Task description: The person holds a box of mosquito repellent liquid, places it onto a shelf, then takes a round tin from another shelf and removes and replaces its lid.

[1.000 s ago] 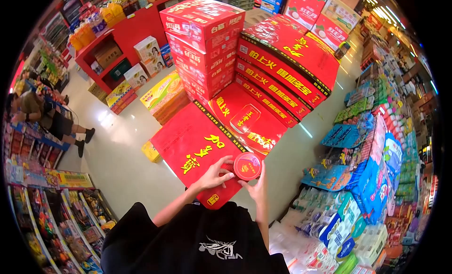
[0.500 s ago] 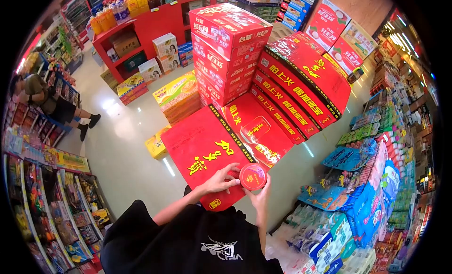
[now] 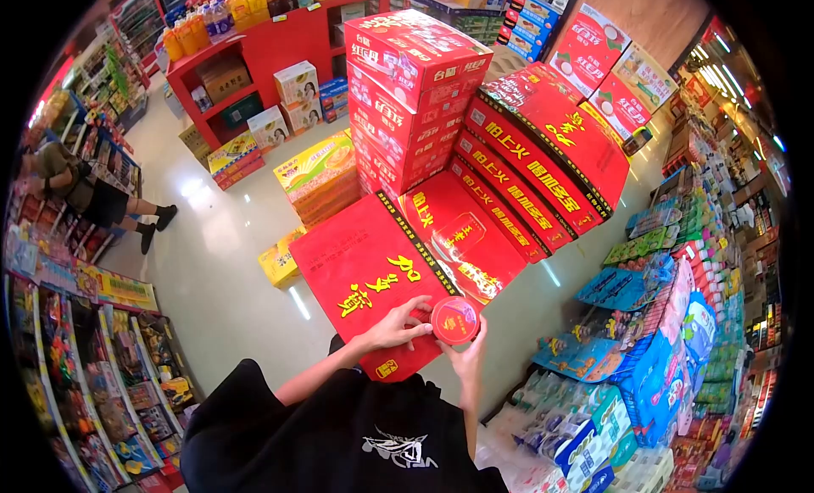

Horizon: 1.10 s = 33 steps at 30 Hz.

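Between my hands is a round red container [image 3: 455, 321] with a printed lid facing up; its sides are mostly hidden from above. My left hand [image 3: 398, 325] closes on its left side, thumb and fingers against the edge. From below and the right, my right hand [image 3: 466, 357] grips it, thumb and fingers around the rim. Directly beneath is a large red carton [image 3: 360, 272] with yellow lettering. Another red carton [image 3: 462, 239] with a can picture lies beyond it.
A tall stack of red and pink cartons [image 3: 415, 94] rises ahead, beside stacked red cartons [image 3: 543, 154]. Yellow boxes [image 3: 318, 179] stand on the floor to the left. Packed goods [image 3: 585, 442] line my right, shelves [image 3: 102, 366] my left. A person [image 3: 93, 192] stands at far left.
My hands and the round container stay almost still. The view has shifted very slightly, and the person at far left appears a little different in position.
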Each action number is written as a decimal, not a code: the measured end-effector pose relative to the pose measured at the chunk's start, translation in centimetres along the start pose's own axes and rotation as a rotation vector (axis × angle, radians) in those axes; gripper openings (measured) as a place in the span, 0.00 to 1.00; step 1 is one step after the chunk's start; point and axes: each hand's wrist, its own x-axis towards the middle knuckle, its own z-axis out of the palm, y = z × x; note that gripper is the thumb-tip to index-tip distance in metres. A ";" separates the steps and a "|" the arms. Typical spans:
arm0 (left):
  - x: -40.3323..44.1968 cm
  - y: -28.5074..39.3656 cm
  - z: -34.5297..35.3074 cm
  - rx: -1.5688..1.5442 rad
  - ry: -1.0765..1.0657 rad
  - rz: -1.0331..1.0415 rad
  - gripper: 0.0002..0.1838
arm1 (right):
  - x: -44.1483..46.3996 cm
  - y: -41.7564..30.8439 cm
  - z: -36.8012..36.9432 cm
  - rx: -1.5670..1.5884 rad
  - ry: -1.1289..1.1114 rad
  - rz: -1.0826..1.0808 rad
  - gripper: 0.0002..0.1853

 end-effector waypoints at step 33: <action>0.0 -0.3 0.1 -0.012 0.033 -0.017 0.37 | -0.5 -0.9 0.2 -0.080 0.035 -0.004 0.56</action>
